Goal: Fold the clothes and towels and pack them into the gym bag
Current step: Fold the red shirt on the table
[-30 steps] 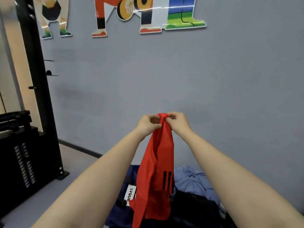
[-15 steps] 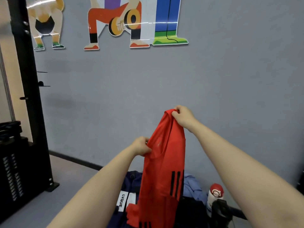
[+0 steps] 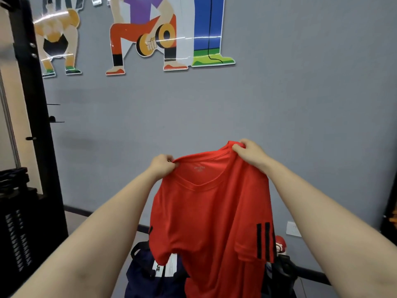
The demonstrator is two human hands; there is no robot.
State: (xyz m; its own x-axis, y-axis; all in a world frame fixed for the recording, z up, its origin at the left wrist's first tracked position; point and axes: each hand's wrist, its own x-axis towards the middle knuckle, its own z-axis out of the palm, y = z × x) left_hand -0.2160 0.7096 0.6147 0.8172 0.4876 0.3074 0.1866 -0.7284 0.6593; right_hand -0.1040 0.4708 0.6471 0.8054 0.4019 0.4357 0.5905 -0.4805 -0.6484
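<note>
Occlusions and cropped areas

The red shirt [image 3: 211, 214] covers most of the navy gym bag [image 3: 140, 274]; its hem runs off the bottom edge. Neck label print is illegible.

On the white label [image 3: 165, 268] of the navy bag [image 3: 141, 274], only the letters "UE" can be read; the red shirt [image 3: 210, 216] hides the rest. Inside the collar of the shirt there is a small grey print [image 3: 199, 168], too faint to read.
</note>
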